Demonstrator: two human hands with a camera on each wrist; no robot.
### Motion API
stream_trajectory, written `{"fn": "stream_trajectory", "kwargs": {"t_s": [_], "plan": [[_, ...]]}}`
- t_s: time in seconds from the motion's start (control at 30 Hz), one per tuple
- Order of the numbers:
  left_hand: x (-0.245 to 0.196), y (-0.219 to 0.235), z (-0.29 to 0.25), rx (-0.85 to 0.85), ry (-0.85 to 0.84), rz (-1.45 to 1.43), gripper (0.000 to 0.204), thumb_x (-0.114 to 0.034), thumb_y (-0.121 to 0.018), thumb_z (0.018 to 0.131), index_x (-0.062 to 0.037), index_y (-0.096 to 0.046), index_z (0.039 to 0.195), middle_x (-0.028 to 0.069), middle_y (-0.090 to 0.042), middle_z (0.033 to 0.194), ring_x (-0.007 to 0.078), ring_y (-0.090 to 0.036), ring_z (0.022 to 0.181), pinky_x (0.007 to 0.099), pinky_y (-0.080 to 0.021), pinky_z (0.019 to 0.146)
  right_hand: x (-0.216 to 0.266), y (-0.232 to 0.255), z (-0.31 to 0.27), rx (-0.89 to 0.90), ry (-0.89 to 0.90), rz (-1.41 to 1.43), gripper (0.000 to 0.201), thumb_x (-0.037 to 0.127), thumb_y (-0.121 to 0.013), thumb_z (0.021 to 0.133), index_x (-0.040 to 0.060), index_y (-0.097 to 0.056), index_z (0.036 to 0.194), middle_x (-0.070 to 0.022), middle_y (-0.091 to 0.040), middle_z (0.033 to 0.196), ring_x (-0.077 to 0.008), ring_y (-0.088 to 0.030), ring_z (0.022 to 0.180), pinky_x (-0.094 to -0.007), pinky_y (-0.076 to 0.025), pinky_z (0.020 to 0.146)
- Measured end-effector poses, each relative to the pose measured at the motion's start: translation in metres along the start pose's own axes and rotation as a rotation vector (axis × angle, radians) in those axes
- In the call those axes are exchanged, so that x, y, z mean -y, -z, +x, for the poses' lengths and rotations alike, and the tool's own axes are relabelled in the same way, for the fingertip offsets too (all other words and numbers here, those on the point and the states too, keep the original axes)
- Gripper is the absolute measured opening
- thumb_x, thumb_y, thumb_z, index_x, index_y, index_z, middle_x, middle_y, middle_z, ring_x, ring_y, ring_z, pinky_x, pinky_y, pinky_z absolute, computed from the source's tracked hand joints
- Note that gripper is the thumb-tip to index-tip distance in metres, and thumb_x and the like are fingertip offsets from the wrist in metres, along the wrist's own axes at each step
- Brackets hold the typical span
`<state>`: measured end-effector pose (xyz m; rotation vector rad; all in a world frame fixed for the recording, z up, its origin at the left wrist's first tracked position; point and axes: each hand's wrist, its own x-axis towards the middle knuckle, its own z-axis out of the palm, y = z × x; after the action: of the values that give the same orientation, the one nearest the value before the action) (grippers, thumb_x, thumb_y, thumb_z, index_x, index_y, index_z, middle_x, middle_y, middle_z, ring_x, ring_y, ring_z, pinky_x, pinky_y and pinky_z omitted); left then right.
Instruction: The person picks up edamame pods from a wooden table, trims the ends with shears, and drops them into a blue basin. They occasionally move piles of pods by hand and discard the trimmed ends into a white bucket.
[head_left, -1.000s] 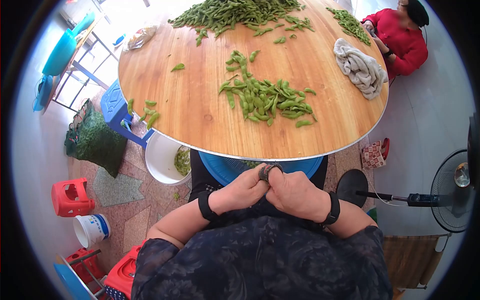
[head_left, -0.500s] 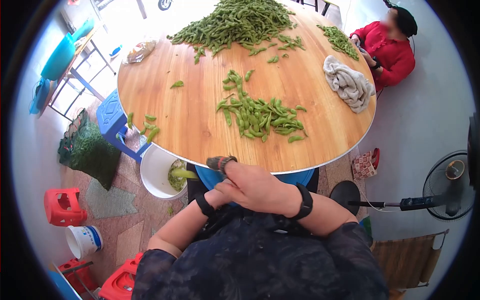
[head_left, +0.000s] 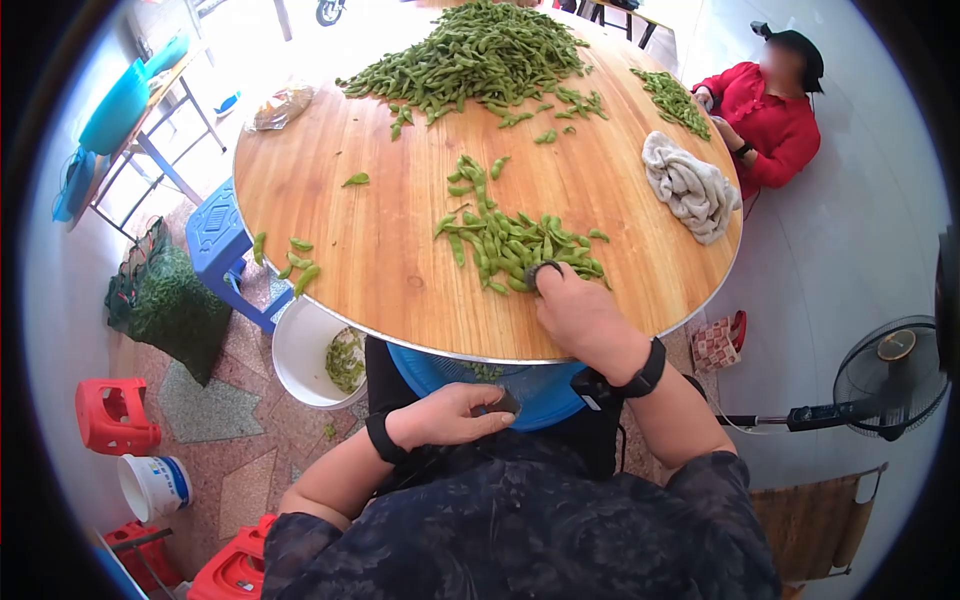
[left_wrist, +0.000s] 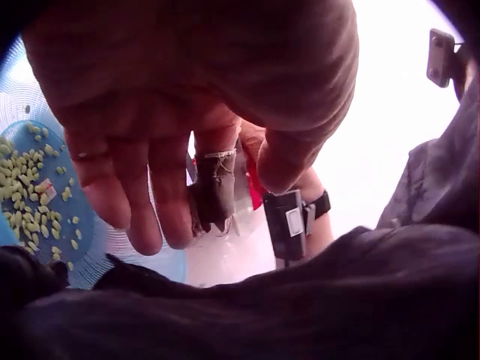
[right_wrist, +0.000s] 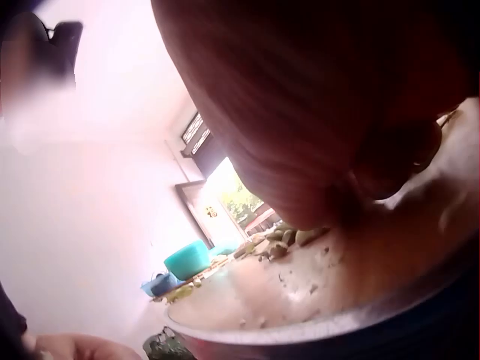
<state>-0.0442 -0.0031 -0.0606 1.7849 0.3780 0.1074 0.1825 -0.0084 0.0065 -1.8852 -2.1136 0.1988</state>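
My right hand [head_left: 585,315] reaches over the table edge, fingertips at the near side of a small heap of edamame pods [head_left: 500,240]. A dark finger cover [head_left: 541,273] is on one of its fingers; I cannot tell whether a pod is pinched there. My left hand [head_left: 445,415] hovers over my lap beside a blue basket [head_left: 553,400]. Its fingers hang loose and hold nothing in the left wrist view, a frayed dark cover [left_wrist: 215,191] on the index finger. Shelled green beans [left_wrist: 34,202] lie in the basket.
A large pod pile [head_left: 470,65] covers the round wooden table's [head_left: 330,220] far side. A crumpled cloth [head_left: 690,185] lies right, near a person in red [head_left: 770,120]. A white bucket [head_left: 295,350] with shells stands left of my legs, a fan [head_left: 885,375] at right.
My hands were together over my lap, then crossed to the left while a blurred green piece appeared over the white bucket. Now they are apart, the right one up at the pods.
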Motion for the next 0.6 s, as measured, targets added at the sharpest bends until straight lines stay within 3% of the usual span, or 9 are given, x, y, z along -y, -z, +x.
{"fn": "stream_trajectory", "kwargs": {"t_s": [0.07,0.17,0.27,0.33,0.4,0.47,0.53,0.57,0.6], "plan": [[-0.007,-0.001,-0.003,0.026,-0.001,-0.191,0.027,-0.028,-0.057,0.094,-0.0017,-0.059,0.097,0.0045,-0.057,0.074,0.0102,-0.050,0.065,0.0263,-0.043,0.060,-0.015,0.005,-0.005,0.012,0.007,0.042,0.013,0.008,-0.054,0.083,0.0021,-0.049,0.094,-0.0212,-0.056,0.088,-0.0401,-0.060,0.076,-0.0466,-0.049,0.064],[-0.020,0.000,-0.004,0.047,-0.055,-0.214,0.023,-0.025,-0.059,0.094,-0.0024,-0.060,0.095,0.0006,-0.055,0.073,0.0054,-0.046,0.065,0.0236,-0.042,0.059,-0.021,0.016,-0.006,-0.011,0.019,0.154,0.012,0.009,-0.054,0.083,0.0020,-0.050,0.092,-0.0205,-0.056,0.084,-0.0406,-0.058,0.074,-0.0462,-0.047,0.062],[-0.027,0.000,0.002,0.009,-0.108,-0.195,0.022,-0.024,-0.058,0.094,-0.0030,-0.060,0.097,0.0002,-0.053,0.071,0.0052,-0.045,0.065,0.0233,-0.041,0.059,-0.004,0.020,-0.002,-0.079,0.009,0.166,0.012,0.010,-0.055,0.083,0.0027,-0.051,0.091,-0.0185,-0.057,0.080,-0.0401,-0.059,0.074,-0.0458,-0.048,0.062],[-0.026,-0.002,0.005,-0.007,-0.096,-0.200,0.021,-0.023,-0.058,0.095,-0.0027,-0.060,0.098,-0.0003,-0.054,0.073,0.0053,-0.046,0.066,0.0228,-0.041,0.060,0.007,0.018,0.000,0.054,0.173,0.032,0.010,0.009,-0.053,0.084,0.0017,-0.049,0.088,-0.0197,-0.059,0.084,-0.0381,-0.061,0.078,-0.0452,-0.050,0.065],[-0.025,-0.005,0.006,-0.030,-0.082,-0.207,0.020,-0.022,-0.057,0.095,-0.0023,-0.060,0.099,-0.0008,-0.054,0.074,0.0054,-0.047,0.067,0.0223,-0.042,0.062,0.004,0.013,0.004,0.052,0.167,-0.037,0.011,0.010,-0.055,0.084,0.0023,-0.050,0.090,-0.0188,-0.060,0.085,-0.0367,-0.061,0.078,-0.0442,-0.050,0.064],[-0.025,-0.007,0.004,-0.097,-0.022,-0.455,0.019,-0.017,-0.051,0.097,-0.0021,-0.060,0.104,0.0009,-0.060,0.086,0.0078,-0.053,0.079,0.0239,-0.045,0.072,-0.003,0.009,0.007,0.052,0.160,-0.104,0.012,0.010,-0.056,0.083,0.0028,-0.051,0.091,-0.0179,-0.060,0.087,-0.0353,-0.062,0.079,-0.0432,-0.050,0.064],[-0.034,-0.005,0.006,-0.218,-0.015,-0.496,0.018,-0.016,-0.050,0.098,-0.0026,-0.058,0.107,0.0004,-0.059,0.089,0.0074,-0.054,0.081,0.0231,-0.045,0.073,-0.012,0.013,0.006,-0.250,0.161,0.178,0.016,0.009,-0.059,0.084,0.0040,-0.054,0.098,-0.0112,-0.062,0.086,-0.0259,-0.063,0.071,-0.0387,-0.050,0.057],[-0.039,-0.005,0.007,-0.337,-0.006,-0.543,0.019,-0.015,-0.049,0.098,-0.0031,-0.056,0.111,-0.0002,-0.059,0.092,0.0069,-0.055,0.083,0.0223,-0.045,0.073,-0.012,0.013,0.004,-0.244,0.166,0.182,0.016,0.009,-0.059,0.084,0.0040,-0.054,0.098,-0.0112,-0.062,0.086,-0.0259,-0.063,0.071,-0.0387,-0.050,0.057],[-0.046,-0.006,0.011,-0.436,-0.044,-0.564,0.023,-0.017,-0.047,0.099,-0.0032,-0.052,0.116,0.0004,-0.059,0.097,0.0080,-0.057,0.082,0.0227,-0.046,0.073,-0.005,0.019,-0.002,-0.174,0.000,0.575,0.018,0.009,-0.060,0.086,0.0044,-0.054,0.103,-0.0074,-0.061,0.086,-0.0186,-0.061,0.068,-0.0339,-0.048,0.054]]}}
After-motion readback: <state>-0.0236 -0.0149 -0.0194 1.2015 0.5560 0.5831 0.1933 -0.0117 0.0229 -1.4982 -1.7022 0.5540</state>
